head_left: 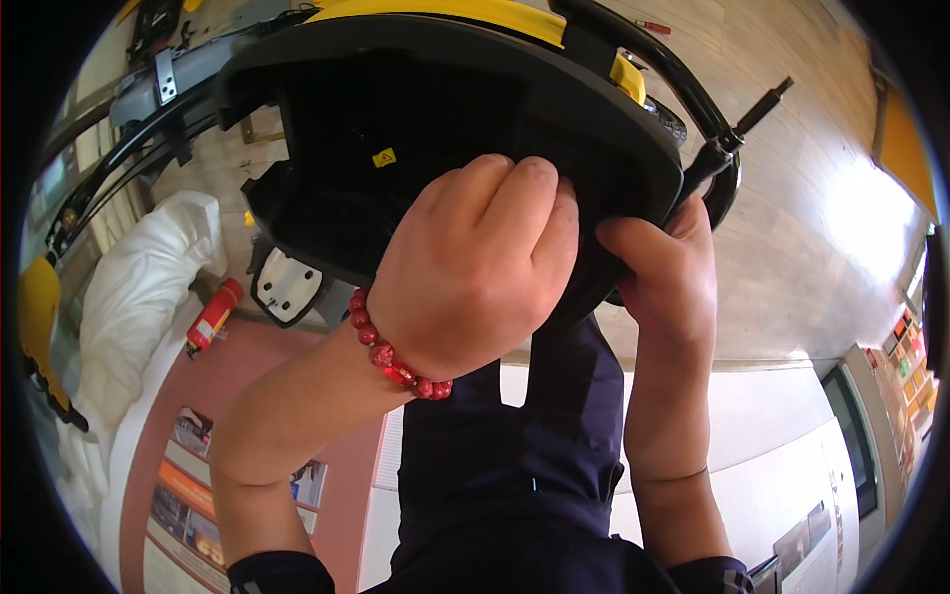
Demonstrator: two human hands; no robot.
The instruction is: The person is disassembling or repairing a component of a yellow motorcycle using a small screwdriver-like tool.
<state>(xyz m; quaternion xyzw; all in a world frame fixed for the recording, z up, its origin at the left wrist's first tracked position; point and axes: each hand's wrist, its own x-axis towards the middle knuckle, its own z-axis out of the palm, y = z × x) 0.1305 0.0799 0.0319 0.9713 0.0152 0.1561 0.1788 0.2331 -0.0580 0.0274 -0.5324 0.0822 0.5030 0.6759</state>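
Note:
A large black plastic cover [455, 109], shaped like a deep shell, lies in front of my body with its hollow side facing me. A small yellow warning label [384, 157] sticks to its inner face. My left hand [475, 262] is over the cover's near part, its fingers curled down; the fingertips and anything in them are hidden. Red beads form a bracelet [381, 353] on that wrist. At the right end of the cover, my right hand [668, 267] grips the edge, thumb on the near side and fingers mostly hidden behind.
Black tubing [693, 84] curves behind the cover, with a dark rod [767, 104] jutting out at the right. Yellow panels [445, 14] edge the far side. At left are a white-topped footplate [289, 287], a red fire extinguisher [214, 315] and white wrapped sheeting [153, 257]. A red-handled tool [653, 27] lies on the floor.

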